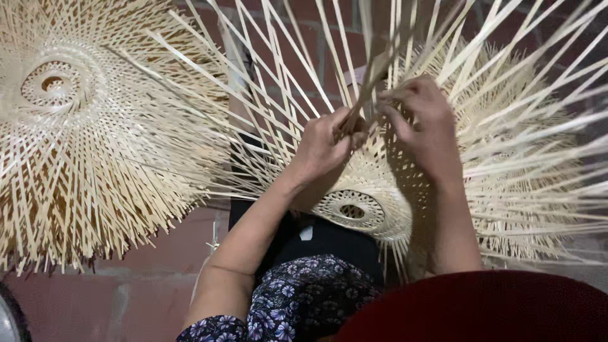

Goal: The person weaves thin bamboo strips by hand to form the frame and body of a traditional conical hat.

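A half-woven bamboo piece with a round open centre rests on my lap, its long pale strips fanning up and outward. My left hand is closed around a bundle of the strips just above the woven part. My right hand pinches other strips beside it, fingers curled into the weave. The two hands are almost touching over the woven edge.
A stack of finished woven bamboo pieces lies at the left on the reddish brick floor. More loose strips and woven pieces spread out at the right. My floral sleeve and a dark red cloth fill the bottom.
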